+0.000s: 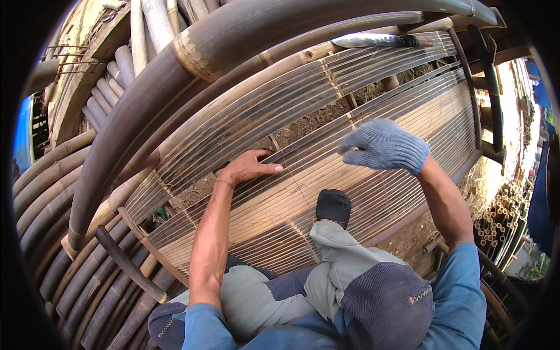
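Observation:
A long bamboo bench, with a seat of narrow slats, stretches across my lap. My bare left hand is at the gap in the middle of the slats; its thumb lies on top and its fingers bend down over a bamboo slat, fingertips hidden. To the right, my right hand wears a grey knitted glove and is raised above the slats. Its thumb and fingers are curled together; anything thin between them is too small to make out. Fine strands of thread or wire run across the slats near my left hand.
A large knife with a dark handle lies along the far bamboo rail. One thick dark bamboo pole arches over the far side. Bamboo poles are stacked at left, thin cut canes at right. My dark-covered foot rests on the slats.

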A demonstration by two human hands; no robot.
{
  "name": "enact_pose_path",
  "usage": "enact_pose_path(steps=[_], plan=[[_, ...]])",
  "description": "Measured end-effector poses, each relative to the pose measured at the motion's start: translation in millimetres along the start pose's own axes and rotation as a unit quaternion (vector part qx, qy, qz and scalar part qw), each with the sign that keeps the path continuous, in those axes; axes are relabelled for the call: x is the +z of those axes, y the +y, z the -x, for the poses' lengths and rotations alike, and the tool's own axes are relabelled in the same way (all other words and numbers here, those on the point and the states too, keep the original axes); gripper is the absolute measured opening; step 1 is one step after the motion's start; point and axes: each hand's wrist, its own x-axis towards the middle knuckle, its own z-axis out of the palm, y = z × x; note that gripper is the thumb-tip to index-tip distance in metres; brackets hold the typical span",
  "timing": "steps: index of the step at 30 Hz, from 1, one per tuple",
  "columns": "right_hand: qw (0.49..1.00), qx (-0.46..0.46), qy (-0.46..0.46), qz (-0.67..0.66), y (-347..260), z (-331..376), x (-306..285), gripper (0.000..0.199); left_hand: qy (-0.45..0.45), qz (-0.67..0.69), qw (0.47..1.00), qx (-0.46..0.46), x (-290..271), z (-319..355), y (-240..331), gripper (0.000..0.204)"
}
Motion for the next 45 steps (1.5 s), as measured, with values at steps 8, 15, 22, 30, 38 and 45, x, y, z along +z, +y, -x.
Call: enact_pose_path(steps=[8, 15, 22, 30, 38, 45], plan=[[0.882, 0.298, 0.017, -0.365, 36.3, 157.4, 53.9, 0.035, 0.041, 0.164, 0.985, -0.034, -0.3, -7.5, -3.8, 0.086], [0.838, 0.413, 0.02, -0.356, 115.5, 188.9, 199.2, 0.03, 0.208, -0.093, 0.974, 0.015, 24.1, 5.1, 8.6, 0.084], [0.848, 0.49, -0.15, 0.133, 147.3, 209.1, 193.4, 0.028, 0.325, 0.063, 0.94, 0.081, 44.4, 40.5, 11.1, 0.058], [0.899, 0.114, 0.404, 0.123, 8.7, 62.4, 106.5, 0.049, 0.234, 0.153, 0.96, 0.024, 36.0, 1.3, 6.1, 0.059], [0.95, 0.073, 0.287, 0.102, -60.2, -89.0, 148.8, 0.033, 0.21, -0.058, 0.976, -0.019, 44.5, 9.5, 11.0, 0.046], [0.963, 0.08, 0.053, -0.252, -33.0, -57.1, 104.2, 0.043, 0.167, -0.061, 0.984, 0.005, 38.4, 10.7, 12.3, 0.037]])
